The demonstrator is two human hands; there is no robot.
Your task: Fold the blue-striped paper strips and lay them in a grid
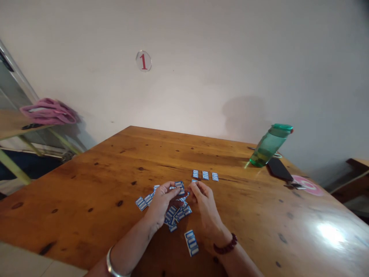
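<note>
My left hand pinches a small blue-and-white card between thumb and fingers, above a loose pile of similar cards. Close on its right, my right hand has thumb and fingertips pressed together; whatever they may grip is hidden. Just beyond those fingertips shows the edge of another card, partly covered by the hand. Three cards lie in a spaced row farther back, the middle one among them. A single larger-looking card rests nearer me, between my forearms.
On the right of the wooden table a green bottle appears tilted in view. Beside it lie a dark phone, keys and a pink round mat. A pink cloth is on another table at left.
</note>
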